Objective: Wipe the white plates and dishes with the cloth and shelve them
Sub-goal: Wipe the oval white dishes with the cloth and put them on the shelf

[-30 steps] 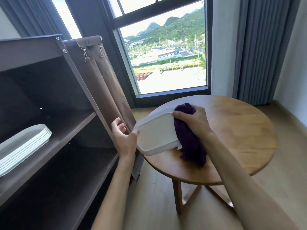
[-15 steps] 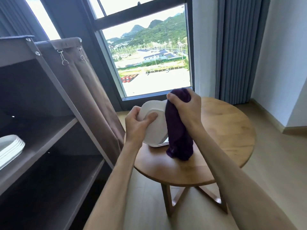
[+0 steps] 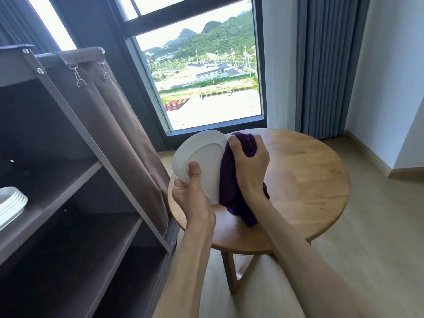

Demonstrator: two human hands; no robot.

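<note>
Head view showed the left hand [image 3: 195, 198] gripping a white oval ceramic dish [image 3: 202, 154], the right hand [image 3: 249, 166] clutching a purple cloth [image 3: 231, 191] against it, with stacked white plates [image 3: 11, 204] already shelved.

A round wooden table [image 3: 305, 180] on crossed wooden legs is set on a pale wood-look floor [image 3: 378, 249]. Behind it, a dark-framed window [image 3: 202, 76] is filled with bright daylight, green hills and low buildings. Grey-blue curtains [image 3: 321, 65] are hung to its right, beside a white wall [image 3: 394, 76]. At the left, an open brown shelf unit [image 3: 68, 180] is seen, its fabric cover [image 3: 114, 115] clipped back.
</note>
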